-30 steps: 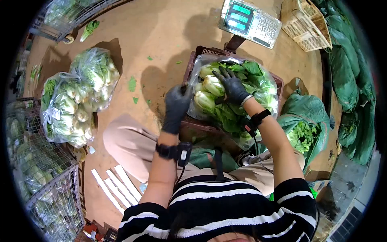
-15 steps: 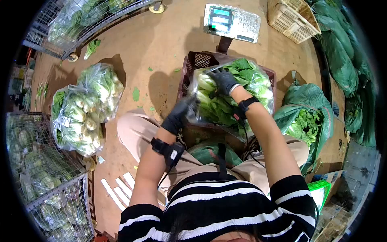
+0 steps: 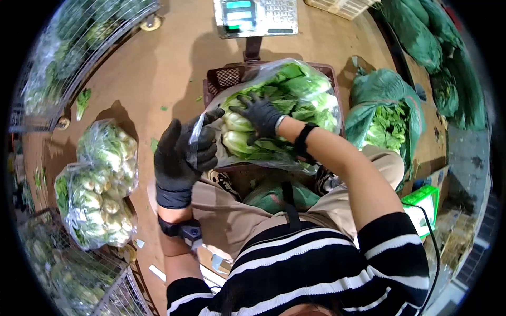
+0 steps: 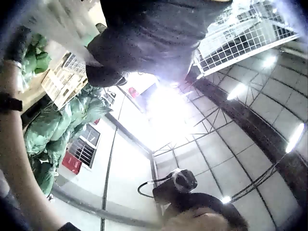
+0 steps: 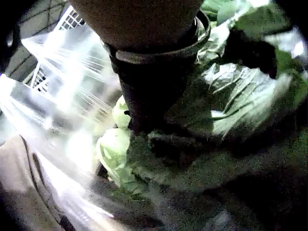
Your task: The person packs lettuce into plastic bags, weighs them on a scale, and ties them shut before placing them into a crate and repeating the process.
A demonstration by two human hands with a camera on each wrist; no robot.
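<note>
A clear plastic bag (image 3: 215, 113) full of leafy green heads with pale stems lies in a maroon crate (image 3: 337, 100). My gloved left hand (image 3: 184, 150) holds the bag's mouth edge, pulled out to the left of the crate; the film runs across its fingers. Inside the bag, my gloved right hand (image 3: 258, 114) rests with spread fingers on the greens (image 3: 240, 124). Close up in the right wrist view, pale stems (image 5: 114, 151) show beside the dark glove, and the stretched film (image 5: 72, 96) reaches left. The left wrist view mostly catches the dark glove (image 4: 149, 43) against bright lights.
A scale display (image 3: 255, 18) stands behind the crate. Two filled clear bags (image 3: 100, 189) sit on the floor at left, near wire carts (image 3: 105, 295). At right is an opened green sack (image 3: 363, 95) of leafy greens. A cream crate (image 3: 342, 6) is at the back.
My left hand has moved left and away from the crate, drawing the bag's edge outward. My right hand has stayed on the greens, its fingers now spread. The head view has shifted.
</note>
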